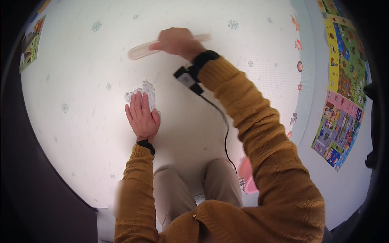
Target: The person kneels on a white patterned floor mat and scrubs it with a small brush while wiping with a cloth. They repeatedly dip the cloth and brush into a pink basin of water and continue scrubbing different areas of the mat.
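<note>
My left hand (142,117) lies flat, palm down, on a crumpled white cloth or tissue (149,91) on a pale mat with snowflake prints (188,133). Ahead and to the right, my right hand (179,42) is closed around a long, translucent beige stick-like object (141,51), blurred, whose two ends stick out on either side of the fist. What it is exactly, I cannot tell. A black device with a grey face (188,80) hangs by my right wrist, and a black cable (223,114) runs from it toward my lap.
Colourful illustrated posters (337,130) are on the white surface at the right. Another picture sheet (32,45) is at the upper left. A dark brown panel (36,170) borders the mat on the left. A pink container (250,179) stands beside my right knee.
</note>
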A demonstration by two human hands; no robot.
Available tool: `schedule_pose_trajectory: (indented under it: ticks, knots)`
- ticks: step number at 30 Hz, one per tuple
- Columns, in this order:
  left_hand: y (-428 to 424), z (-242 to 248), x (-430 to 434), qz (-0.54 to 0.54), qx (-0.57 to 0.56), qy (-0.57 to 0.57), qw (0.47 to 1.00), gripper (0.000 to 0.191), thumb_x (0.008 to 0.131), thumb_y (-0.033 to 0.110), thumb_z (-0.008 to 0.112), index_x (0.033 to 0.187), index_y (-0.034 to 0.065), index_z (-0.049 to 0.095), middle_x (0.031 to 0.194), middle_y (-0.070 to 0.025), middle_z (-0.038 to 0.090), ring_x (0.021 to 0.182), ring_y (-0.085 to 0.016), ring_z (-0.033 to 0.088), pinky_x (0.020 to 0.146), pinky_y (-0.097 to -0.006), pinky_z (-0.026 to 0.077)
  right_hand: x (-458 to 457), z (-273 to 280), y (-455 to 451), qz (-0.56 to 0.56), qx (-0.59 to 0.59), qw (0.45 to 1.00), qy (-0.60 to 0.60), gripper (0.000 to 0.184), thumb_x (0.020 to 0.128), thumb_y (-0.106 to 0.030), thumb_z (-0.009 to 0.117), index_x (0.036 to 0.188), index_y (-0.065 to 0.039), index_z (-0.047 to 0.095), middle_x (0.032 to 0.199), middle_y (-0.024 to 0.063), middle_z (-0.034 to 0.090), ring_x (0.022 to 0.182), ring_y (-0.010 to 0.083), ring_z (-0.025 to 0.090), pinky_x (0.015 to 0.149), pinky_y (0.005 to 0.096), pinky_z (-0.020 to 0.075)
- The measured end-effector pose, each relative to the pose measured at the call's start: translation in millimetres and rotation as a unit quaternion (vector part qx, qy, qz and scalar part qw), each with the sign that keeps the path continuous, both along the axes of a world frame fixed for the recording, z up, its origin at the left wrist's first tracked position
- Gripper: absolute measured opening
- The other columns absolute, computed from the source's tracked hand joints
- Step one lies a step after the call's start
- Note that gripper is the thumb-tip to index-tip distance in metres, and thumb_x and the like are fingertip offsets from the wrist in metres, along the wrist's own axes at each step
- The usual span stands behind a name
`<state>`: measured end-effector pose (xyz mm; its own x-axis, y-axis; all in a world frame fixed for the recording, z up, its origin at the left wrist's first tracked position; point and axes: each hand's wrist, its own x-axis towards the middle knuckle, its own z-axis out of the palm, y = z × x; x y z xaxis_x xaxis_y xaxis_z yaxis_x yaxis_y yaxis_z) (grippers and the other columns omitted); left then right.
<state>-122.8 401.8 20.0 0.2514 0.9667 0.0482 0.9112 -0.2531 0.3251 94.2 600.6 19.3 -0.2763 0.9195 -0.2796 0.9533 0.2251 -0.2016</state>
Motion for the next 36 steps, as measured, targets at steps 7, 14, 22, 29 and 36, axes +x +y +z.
schedule_pose_trajectory:
  ticks: [7, 14, 22, 29, 36]
  knots:
    - [-0.4, -3.1, -0.8, 0.01, 0.0, -0.011, 1.0, 0.055, 0.08, 0.021, 0.052, 0.133, 0.006, 0.044, 0.141, -0.0103, 0.04, 0.133, -0.028, 0.033, 0.109, -0.0512, 0.02, 214.0, 55.4, -30.8, -0.228, -0.19, 0.952, -0.072, 0.059, 0.088, -0.06, 0.045, 0.087, -0.007, 0.07, 0.081, 0.0134, 0.067, 0.079, 0.0285, 0.064, 0.075, 0.039, 0.0473]
    - [-1.1, -1.2, -0.9, 0.007, -0.004, -0.014, 1.0, 0.055, 0.08, 0.021, 0.053, 0.133, 0.0058, 0.044, 0.141, -0.0104, 0.039, 0.133, -0.028, 0.033, 0.109, -0.0511, 0.02, 20.2, 9.4, 34.3, -0.035, -0.041, 0.998, 0.023, 0.052, 0.084, -0.053, 0.052, 0.08, -0.003, 0.066, 0.082, 0.0162, 0.066, 0.082, 0.0341, 0.063, 0.074, 0.0435, 0.0483]
    - [-1.5, -1.8, -1.6, 0.009, -0.005, -0.024, 1.0, 0.054, 0.081, 0.021, 0.052, 0.132, 0.0053, 0.045, 0.141, -0.0109, 0.04, 0.133, -0.028, 0.033, 0.109, -0.0516, 0.02, 143.1, 79.0, 9.0, -0.15, -0.202, 0.958, -0.135, 0.064, 0.087, -0.063, 0.042, 0.083, -0.005, 0.068, 0.084, 0.0135, 0.067, 0.084, 0.0281, 0.064, 0.078, 0.0387, 0.048]
    - [-0.5, -0.4, -1.0, 0.005, -0.004, -0.017, 1.0, 0.054, 0.08, 0.021, 0.053, 0.131, 0.0055, 0.046, 0.14, -0.0109, 0.04, 0.133, -0.028, 0.033, 0.109, -0.052, 0.02, 69.7, 53.2, 29.8, -0.064, -0.113, 0.989, -0.076, 0.059, 0.087, -0.06, 0.045, 0.09, -0.005, 0.066, 0.092, 0.0121, 0.067, 0.091, 0.0302, 0.063, 0.079, 0.0412, 0.0481]
    - [-1.5, -1.8, -1.1, 0.007, -0.004, -0.014, 1.0, 0.053, 0.081, 0.022, 0.051, 0.131, 0.0049, 0.046, 0.14, -0.0109, 0.041, 0.132, -0.028, 0.034, 0.109, -0.0516, 0.021, 106.1, 74.0, 22.8, -0.092, -0.184, 0.974, -0.093, 0.059, 0.087, -0.058, 0.046, 0.085, -0.004, 0.068, 0.092, 0.0143, 0.067, 0.091, 0.0304, 0.062, 0.08, 0.0424, 0.0468]
